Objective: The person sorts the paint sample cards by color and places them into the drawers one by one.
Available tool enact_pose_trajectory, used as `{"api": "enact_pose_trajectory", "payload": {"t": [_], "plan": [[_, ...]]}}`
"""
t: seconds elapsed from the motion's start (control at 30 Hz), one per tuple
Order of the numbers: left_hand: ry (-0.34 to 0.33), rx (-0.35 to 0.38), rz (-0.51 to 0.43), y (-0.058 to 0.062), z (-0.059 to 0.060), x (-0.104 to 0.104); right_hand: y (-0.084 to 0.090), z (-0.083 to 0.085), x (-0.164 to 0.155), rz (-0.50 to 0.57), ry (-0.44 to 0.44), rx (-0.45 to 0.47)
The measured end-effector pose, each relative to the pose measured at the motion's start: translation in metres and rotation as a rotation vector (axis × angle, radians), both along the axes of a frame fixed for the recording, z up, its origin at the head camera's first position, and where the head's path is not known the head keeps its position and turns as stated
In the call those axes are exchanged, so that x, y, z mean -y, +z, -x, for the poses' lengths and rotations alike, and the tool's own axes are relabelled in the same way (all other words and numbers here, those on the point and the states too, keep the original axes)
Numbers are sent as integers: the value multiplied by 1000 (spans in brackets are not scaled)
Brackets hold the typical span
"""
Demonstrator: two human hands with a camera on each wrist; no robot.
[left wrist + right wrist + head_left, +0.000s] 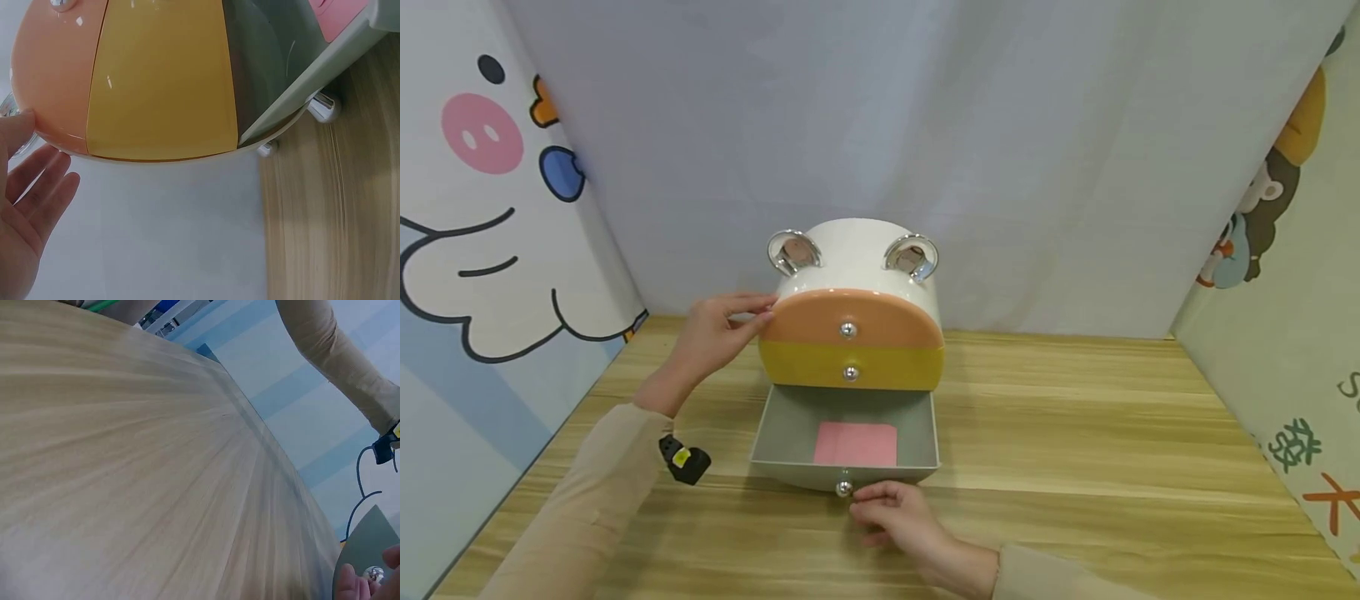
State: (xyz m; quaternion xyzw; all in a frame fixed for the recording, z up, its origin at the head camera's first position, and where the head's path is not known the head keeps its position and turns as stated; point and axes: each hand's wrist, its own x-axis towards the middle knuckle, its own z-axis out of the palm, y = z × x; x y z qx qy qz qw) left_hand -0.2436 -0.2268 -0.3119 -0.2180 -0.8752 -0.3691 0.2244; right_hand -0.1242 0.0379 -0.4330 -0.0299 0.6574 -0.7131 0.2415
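Note:
A small drawer cabinet with a white rounded top and two silver ears stands on the table. Its orange drawer and yellow drawer are closed; the grey-green bottom drawer is pulled out, with a pink flat piece lying in it. My left hand touches the cabinet's upper left edge, thumb at the orange front and loosely straight fingers at the side. Just right of the bottom drawer's silver knob are the fingertips of my right hand; the right wrist view shows the knob between thumb and fingers.
The wooden table runs back to a pale curtain. Cartoon-printed panels flank it, a left panel and a right panel. A black wrist device sits at the left sleeve.

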Motion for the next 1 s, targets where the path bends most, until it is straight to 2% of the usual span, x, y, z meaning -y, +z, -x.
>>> {"api": "enact_pose_trajectory", "payload": {"t": [0.17,0.43,0.67,0.83,1.0], "plan": [[4,3,-2,-1,0,0,-9,-2,10,71,-88,81],[4,20,-11,-2,-1,1,-14,-5,21,232,-158,177],[8,6,-4,-2,0,0,-15,-8,29,294,-239,162],[2,2,-5,-2,0,0,-13,-10,32,281,-315,138],[7,5,-5,-1,0,0,-12,-11,34,269,-354,140]]}}
